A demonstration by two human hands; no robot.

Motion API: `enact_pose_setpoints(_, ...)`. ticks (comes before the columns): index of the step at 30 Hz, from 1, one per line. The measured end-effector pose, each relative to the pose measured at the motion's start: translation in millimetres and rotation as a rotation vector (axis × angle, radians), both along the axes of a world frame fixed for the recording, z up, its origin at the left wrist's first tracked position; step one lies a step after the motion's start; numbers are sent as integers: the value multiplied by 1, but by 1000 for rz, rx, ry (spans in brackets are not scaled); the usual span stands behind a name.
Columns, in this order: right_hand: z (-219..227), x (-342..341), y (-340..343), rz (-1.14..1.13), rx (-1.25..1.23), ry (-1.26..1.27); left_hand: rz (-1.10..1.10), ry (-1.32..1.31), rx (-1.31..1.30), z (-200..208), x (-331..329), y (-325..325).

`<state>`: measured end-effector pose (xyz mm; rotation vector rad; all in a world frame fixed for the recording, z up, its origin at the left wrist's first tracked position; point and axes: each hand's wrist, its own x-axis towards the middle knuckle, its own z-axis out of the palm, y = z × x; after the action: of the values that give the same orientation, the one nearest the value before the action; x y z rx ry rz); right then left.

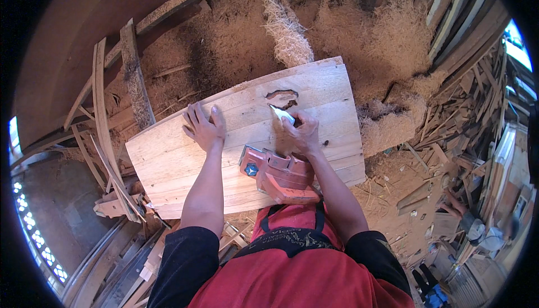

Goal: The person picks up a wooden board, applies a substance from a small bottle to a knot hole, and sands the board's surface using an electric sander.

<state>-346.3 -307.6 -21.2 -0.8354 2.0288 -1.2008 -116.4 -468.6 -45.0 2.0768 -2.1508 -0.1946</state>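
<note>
- A pale wooden panel (335, 118) of joined boards lies in front of the person, its surface slanting so that the far right corner is farther off than the far left one.
- A dark, irregular hollow (290, 105) breaks the surface right of its middle, near the far edge.
- The right hand (305, 133) holds a small white bottle (284, 115) just on the near side of that hollow; thumb and fingers are clamped on it, and its pointed tip aims at the hollow's left end. Whether the tip touches the wood I cannot tell.
- The left hand (205, 131) rests palm down on the left half of the surface, close to the far edge, its fingers a little apart and the thumb spread away from them.
- A red-orange power tool (283, 178) with a blue knob (251, 170) lies by the near edge, between the forearms and next to the right one.
- A small dark knot (325, 143) marks the wood to the right of the right hand.
- Beyond the far edge, curly shavings (224, 55) lie in heaps and coat a beam (287, 38).
- Narrow planks (100, 97) stand past the far left corner.
</note>
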Motion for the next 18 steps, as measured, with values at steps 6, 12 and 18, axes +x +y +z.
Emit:
enact_pose_setpoints(6, 1, -1, -3, 27, -49, 51, -6, -12, 0, -1, 1, 0)
enact_pose_setpoints(12, 2, -1, -5, 18, -74, -1, -1, -6, 5, -1, 1, 0)
enact_pose_setpoints(18, 4, 0, -5, 30, -59, 20, -1, -7, 7, 1, 0, 1)
